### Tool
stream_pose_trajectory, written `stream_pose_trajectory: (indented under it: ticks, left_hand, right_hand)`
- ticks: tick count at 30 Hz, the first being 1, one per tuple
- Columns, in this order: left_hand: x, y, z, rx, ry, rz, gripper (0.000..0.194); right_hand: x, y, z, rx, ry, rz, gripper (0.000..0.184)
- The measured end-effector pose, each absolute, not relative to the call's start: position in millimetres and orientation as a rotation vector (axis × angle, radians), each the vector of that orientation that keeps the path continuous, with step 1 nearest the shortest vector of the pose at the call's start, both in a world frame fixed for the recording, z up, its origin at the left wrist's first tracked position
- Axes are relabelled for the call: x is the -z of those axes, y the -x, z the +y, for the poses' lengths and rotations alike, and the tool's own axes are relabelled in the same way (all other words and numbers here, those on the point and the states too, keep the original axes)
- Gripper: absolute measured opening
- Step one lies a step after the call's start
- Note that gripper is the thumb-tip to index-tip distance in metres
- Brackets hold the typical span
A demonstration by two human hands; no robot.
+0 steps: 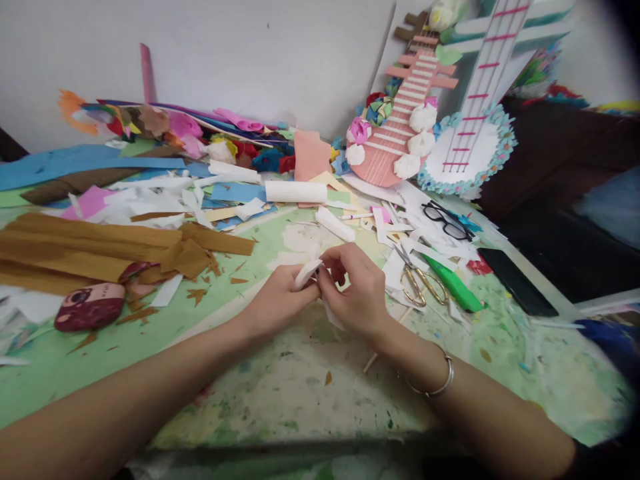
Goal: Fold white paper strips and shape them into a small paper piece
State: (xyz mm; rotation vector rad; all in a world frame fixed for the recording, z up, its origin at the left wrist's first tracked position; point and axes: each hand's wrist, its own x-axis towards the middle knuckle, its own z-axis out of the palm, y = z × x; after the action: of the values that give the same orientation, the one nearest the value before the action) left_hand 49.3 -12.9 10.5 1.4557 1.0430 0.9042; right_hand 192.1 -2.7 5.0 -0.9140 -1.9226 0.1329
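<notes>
Above the middle of the table, my left hand [281,297] and my right hand [353,283] meet around a piece of white paper [307,273]. The left fingers are closed on the paper, its tip poking up between thumb and forefinger. My right thumb and forefinger pinch it from the other side, and a white end shows below the right hand. Much of the paper is hidden by the fingers. Just beyond the hands lies a rolled white strip [335,224]. A thin stick [371,362] lies partly under my right wrist.
Gold-handled scissors [417,277], a green tube [453,283], glasses [449,221] and a phone [517,281] lie on the right. Brown crepe paper [90,250] and a dark red object [90,307] are left. Paper instruments [385,150] lean on the wall behind a white roll [296,192].
</notes>
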Motion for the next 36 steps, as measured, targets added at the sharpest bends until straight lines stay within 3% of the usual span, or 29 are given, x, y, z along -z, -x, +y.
stream_pose_trajectory:
  ticks: [14,22,30,36]
  left_hand:
    - [-12,-48,-13,-0.865,-1.573,1.002,0.013]
    - [-13,-46,-11,-0.882,-1.591,1.070,0.024]
    - [-16,-42,-12,-0.866,-1.579,1.112,0.020]
    - [-19,-41,-14,-0.814,-1.508,1.086,0.023]
  right_hand:
    - [-7,-193,-4,-0.244,0.911,-1.893,0.026]
    - [-15,-198,-8,-0.290,0.882,-1.913,0.020]
    - [-32,-216,8,-0.443,0.736,-2.008,0.030]
    - [-40,-231,22,-0.386,0.628,-2.174,0.023]
